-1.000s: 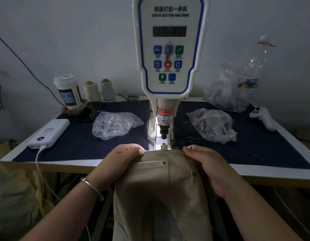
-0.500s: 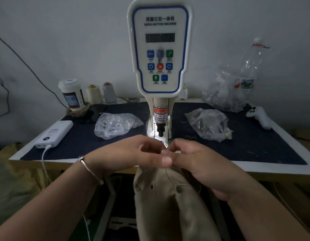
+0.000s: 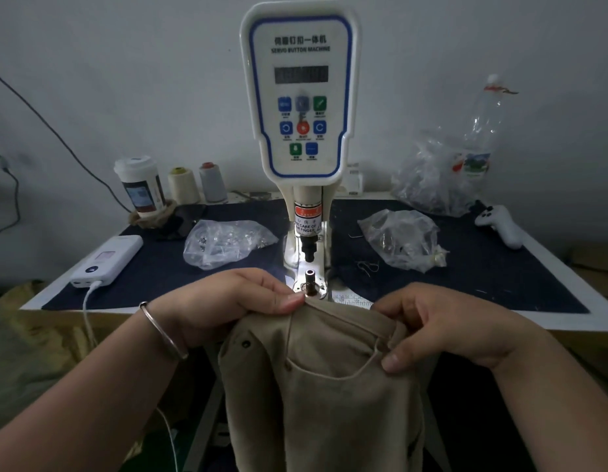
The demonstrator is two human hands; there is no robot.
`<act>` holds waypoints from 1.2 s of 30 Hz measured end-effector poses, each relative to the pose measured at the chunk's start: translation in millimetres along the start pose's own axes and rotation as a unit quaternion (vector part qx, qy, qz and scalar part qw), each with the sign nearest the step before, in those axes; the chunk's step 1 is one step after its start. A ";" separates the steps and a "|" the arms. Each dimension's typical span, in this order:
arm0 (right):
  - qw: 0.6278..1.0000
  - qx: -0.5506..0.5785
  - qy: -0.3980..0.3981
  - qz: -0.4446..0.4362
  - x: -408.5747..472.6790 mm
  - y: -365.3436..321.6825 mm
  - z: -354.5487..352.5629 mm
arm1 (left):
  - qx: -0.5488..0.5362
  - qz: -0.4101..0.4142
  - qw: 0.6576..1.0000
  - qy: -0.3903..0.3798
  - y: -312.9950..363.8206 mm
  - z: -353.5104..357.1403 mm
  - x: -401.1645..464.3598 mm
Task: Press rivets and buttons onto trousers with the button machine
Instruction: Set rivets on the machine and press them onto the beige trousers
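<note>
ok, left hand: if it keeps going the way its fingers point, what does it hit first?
The left hand points right along the trousers waistband, so it would likely meet the lower die post of the button machine first. Depth is unclear; it could pass just in front.

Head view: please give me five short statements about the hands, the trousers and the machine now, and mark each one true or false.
1. Both hands hold the beige trousers. True.
2. The trousers' waistband already lies under the button machine punch. False: it stops just short of the lower die.
3. The left hand wears a bracelet. True.
4. The right hand rests open on the table. False: it pinches the waistband.
5. A white power bank lies right of the machine. False: left.
</note>
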State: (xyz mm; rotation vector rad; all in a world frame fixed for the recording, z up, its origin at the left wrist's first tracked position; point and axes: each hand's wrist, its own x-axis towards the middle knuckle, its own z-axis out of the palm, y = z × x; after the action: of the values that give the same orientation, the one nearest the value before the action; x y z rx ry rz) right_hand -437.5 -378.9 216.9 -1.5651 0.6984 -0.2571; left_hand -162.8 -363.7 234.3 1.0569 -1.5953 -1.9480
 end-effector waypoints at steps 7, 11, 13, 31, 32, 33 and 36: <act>0.998 -0.001 0.052 -0.040 5.6 -7.5 7.1 | -0.044 -0.002 0.997 0.058 0.3 5.7 -0.6; 0.992 -0.046 0.081 -0.082 25.2 -17.7 28.8 | -0.014 0.010 0.999 0.042 6.8 23.5 13.7; 0.993 -0.022 0.082 -0.082 27.1 -21.4 27.4 | 0.030 0.006 0.999 0.033 10.3 28.3 17.3; 0.855 0.375 0.349 -0.081 -35.9 40.1 -63.5 | -0.053 0.186 0.960 -0.202 2.3 -36.6 -33.2; 0.848 0.383 0.361 -0.061 -34.0 44.1 -61.7 | -0.055 0.208 0.958 -0.192 3.6 -32.2 -31.0; 0.844 0.392 0.361 -0.056 -33.4 47.3 -60.5 | -0.053 0.225 0.956 -0.180 4.6 -27.9 -28.5; 0.822 0.433 0.358 -0.087 -38.2 47.7 -52.5 | -0.053 0.227 0.964 -0.130 6.9 -21.3 -24.4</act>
State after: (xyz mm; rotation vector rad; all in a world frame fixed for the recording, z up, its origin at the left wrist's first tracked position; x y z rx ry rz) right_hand -509.8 -399.0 187.5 -0.6029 0.8334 -1.1735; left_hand -132.2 -361.7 246.8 0.3532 -1.6628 -1.8741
